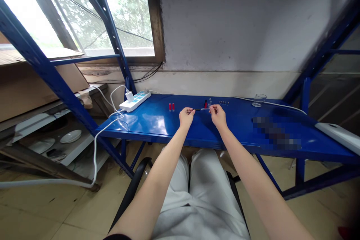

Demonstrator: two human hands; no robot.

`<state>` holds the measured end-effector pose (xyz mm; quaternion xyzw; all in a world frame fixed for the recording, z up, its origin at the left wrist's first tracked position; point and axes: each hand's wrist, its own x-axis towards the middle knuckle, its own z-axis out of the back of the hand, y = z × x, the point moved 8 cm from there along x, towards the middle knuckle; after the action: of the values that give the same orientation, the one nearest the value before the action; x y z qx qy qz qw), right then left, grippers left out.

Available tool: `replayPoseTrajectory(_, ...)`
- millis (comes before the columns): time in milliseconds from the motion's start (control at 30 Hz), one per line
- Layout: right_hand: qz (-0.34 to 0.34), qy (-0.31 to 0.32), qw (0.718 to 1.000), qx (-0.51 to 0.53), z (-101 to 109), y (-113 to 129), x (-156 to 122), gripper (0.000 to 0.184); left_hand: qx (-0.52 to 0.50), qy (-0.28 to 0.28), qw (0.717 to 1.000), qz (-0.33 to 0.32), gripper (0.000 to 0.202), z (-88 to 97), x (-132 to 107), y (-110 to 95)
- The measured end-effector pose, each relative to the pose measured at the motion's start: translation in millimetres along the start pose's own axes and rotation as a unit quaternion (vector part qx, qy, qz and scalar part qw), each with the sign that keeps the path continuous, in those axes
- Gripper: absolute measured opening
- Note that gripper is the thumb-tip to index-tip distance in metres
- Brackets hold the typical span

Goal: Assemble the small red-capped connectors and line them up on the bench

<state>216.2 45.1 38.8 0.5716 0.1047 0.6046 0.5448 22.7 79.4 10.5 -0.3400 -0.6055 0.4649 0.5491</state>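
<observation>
My left hand (pixel 186 117) pinches the black end of a thin pen-like tube (pixel 203 109), held level just above the blue table (pixel 152 120). At its clear end, the fingertips of my right hand (pixel 218 115) are closed. Whether the black and clear parts are joined cannot be made out. Two small red pieces with pale lower ends (pixel 171 107) stand to the left of my hands. Behind the tube are a red and black piece (pixel 206 103) and some small clear pieces (pixel 210 101). Several tiny parts (pixel 224 102) lie beyond my right hand.
A white power strip (pixel 135 100) with a plugged-in charger sits at the table's left, its cord hanging off the edge. A clear glass cup (pixel 258 99) stands at the back right. Nearer is a blurred dark object (pixel 277 134). Blue frame posts (pixel 305 95) rise at both sides.
</observation>
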Motion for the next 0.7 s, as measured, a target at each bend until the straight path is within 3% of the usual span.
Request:
replayPoseTrajectory(333, -0.032, 0.002, 0.994, 0.101, -3.4, -8.0, 2.9, 0.033, -0.063, 0.076, 0.995, 0.015, 0.027, -10.6, -5.9, -4.1)
replayPoseTrajectory(567, -0.079, -0.051, 0.986, 0.137, 5.2, -20.5, 4.1, 0.034, -0.084, 0.243, 0.966, -0.033, 0.052, -45.0, -20.2, -13.4)
replayPoseTrajectory(700, -0.09, -0.042, 0.989, 0.112, 4.9, -21.9, 3.1, 0.037, -0.044, 0.278, 0.958, -0.052, 0.064, -50.0, -25.0, -14.4)
